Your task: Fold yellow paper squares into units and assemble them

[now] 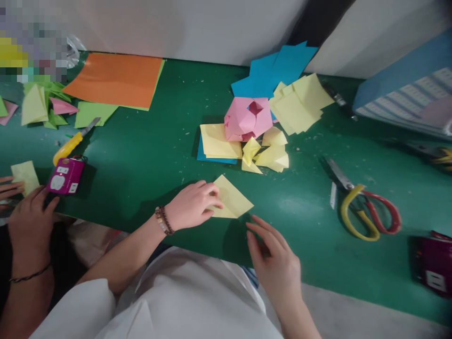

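Left hand (192, 205) had its curled fingers on a pale yellow sheet (235, 200), thumb close to them, grip narrow; whether the sheet was pinched or only pressed down, could not tell; right hand (277, 261) held nothing, fingers loosely bent, thumb apart, just off the sheet's right corner; sheet lay on the near part of the green table (158, 141), between the hands.

Stage, as judged: sheet at an early fold, creased but mostly flat; shaping done on several yellow folded pieces (275, 157), just beyond it, and on a pink paper form (243, 117) behind them; a small yellow stack (219, 141), far yellow sheets (300, 103) and blue sheets (277, 68) remained flat, unshaped.

Containers: striped box (399, 94) at far right, contents not visible; pink form had openings, interior unclear; scissors (374, 212) lay to the right, untouched.
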Motion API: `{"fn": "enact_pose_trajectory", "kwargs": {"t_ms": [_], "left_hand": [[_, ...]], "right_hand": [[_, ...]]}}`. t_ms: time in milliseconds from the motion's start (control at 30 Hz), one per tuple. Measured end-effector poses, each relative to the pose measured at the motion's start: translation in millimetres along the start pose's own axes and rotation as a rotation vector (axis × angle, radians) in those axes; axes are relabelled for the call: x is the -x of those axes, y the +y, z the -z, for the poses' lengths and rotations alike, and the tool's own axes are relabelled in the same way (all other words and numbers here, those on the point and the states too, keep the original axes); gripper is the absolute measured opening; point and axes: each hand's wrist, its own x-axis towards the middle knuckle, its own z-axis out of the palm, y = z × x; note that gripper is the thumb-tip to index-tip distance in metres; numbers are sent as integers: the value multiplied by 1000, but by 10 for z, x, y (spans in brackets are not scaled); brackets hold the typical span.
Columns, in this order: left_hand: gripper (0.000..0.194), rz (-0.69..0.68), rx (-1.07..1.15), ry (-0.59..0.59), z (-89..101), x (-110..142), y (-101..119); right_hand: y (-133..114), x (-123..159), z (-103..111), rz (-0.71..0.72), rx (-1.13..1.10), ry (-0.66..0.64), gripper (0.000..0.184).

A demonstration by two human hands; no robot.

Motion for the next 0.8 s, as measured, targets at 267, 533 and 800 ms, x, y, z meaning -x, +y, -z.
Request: {"fn": "enact_pose_trajectory", "kwargs": {"t_ms": [267,533,800], "left_hand": [[31,-17,-8,-3,-6,5,-14],[34,-19,-59,-36,10,-5,-13],[30,-31,-51,5,-21,21,-29]], "right_hand": [[-117,-276,-326,253,303,54,24],[-287,-292,-521,375,272,46,27],[-251,-261,-396,403,38,10,18]]}}
